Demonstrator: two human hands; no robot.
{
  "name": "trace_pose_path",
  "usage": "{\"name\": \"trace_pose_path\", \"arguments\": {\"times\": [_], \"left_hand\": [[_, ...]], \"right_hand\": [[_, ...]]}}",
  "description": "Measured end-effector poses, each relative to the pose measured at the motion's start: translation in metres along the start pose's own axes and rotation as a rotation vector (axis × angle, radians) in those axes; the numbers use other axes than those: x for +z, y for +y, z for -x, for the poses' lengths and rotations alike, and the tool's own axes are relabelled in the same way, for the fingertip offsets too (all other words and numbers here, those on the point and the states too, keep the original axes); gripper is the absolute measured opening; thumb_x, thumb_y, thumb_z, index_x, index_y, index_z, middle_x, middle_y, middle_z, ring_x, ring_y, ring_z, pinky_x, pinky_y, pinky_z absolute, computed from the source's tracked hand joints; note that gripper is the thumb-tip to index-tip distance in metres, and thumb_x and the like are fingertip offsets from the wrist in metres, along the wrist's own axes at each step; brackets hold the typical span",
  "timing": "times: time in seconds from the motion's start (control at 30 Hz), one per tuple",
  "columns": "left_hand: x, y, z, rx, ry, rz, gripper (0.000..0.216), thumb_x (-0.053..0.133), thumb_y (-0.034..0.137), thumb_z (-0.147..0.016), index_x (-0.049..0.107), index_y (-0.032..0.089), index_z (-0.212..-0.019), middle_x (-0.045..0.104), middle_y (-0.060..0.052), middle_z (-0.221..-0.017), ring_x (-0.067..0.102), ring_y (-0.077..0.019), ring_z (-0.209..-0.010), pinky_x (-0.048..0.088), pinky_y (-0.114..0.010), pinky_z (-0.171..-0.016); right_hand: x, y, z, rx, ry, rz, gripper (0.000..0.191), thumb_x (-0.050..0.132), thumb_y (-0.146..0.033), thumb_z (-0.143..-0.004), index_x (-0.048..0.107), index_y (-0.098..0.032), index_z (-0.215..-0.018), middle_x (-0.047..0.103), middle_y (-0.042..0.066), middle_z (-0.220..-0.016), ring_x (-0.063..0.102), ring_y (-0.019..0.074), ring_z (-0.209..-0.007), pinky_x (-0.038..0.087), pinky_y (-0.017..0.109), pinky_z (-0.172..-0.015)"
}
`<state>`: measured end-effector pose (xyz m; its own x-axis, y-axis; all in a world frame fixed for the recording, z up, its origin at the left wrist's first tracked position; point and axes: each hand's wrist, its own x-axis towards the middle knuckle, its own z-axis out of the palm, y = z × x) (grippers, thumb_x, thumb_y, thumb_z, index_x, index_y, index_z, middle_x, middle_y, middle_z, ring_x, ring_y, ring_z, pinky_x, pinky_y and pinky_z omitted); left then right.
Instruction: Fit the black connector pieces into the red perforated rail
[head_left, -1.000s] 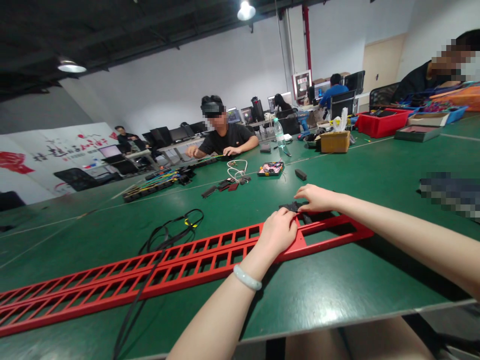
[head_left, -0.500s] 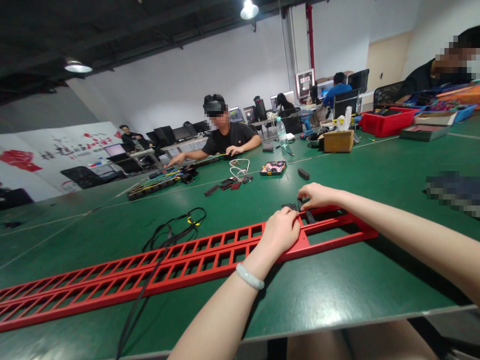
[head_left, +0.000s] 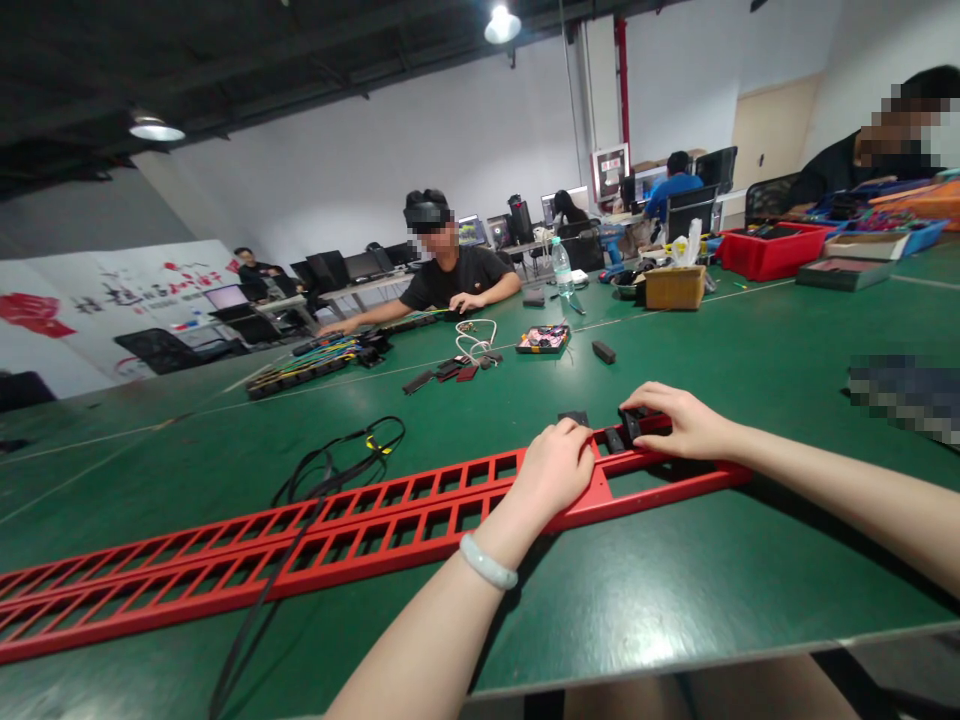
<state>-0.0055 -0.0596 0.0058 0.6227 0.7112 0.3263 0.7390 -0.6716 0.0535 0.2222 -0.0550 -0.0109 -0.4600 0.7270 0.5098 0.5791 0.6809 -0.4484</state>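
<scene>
A long red metal frame (head_left: 360, 520) with many rectangular openings lies across the green table (head_left: 675, 570). My left hand (head_left: 556, 468) rests closed on the frame near its right end, a pale bangle on the wrist. My right hand (head_left: 681, 420) lies over the frame's large right opening, fingertips pinching a small black part (head_left: 628, 422). Another small black part (head_left: 574, 417) sits on the table just beyond the frame, and one more black part (head_left: 613, 440) lies in the opening.
A black cable with yellow tags (head_left: 337, 465) crosses the frame at left. Farther off lie a black block (head_left: 602, 352), a tray of small parts (head_left: 541, 340), a white cable (head_left: 474, 340) and a cardboard box (head_left: 673, 286). A person in black sits opposite; another is at far right.
My right hand moved right and nearer, from beyond the frame to over its large opening, taking a small black part with it. My left hand stayed on the frame.
</scene>
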Motion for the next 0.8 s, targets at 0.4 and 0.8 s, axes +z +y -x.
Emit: {"name": "trace_pose_path", "arguments": {"times": [0.4,0.8], "left_hand": [[-0.0083,0.0056,-0.0023,0.207,0.017,0.095,0.027,0.042,0.017,-0.084,0.058,0.017,-0.105,0.06,-0.007,-0.102,0.051,-0.0186,-0.1,0.042,-0.035,-0.091],[-0.002,0.0029,-0.0017,0.282,-0.052,0.134,0.033,0.039,0.021,-0.086,0.054,0.016,-0.114,0.054,-0.004,-0.121,0.045,-0.0145,-0.116,0.033,-0.031,-0.103]], "right_hand": [[0.0039,-0.0003,-0.0004,-0.038,-0.056,0.035,0.045,0.057,-0.029,-0.072,0.052,-0.02,-0.116,0.055,0.01,-0.105,0.049,0.0222,-0.101,0.041,0.041,-0.089],[0.0034,-0.0039,-0.0006,-0.036,-0.1,0.133,0.042,0.054,-0.032,-0.076,0.053,-0.02,-0.116,0.058,0.011,-0.105,0.049,0.0229,-0.1,0.039,0.041,-0.086]]}}
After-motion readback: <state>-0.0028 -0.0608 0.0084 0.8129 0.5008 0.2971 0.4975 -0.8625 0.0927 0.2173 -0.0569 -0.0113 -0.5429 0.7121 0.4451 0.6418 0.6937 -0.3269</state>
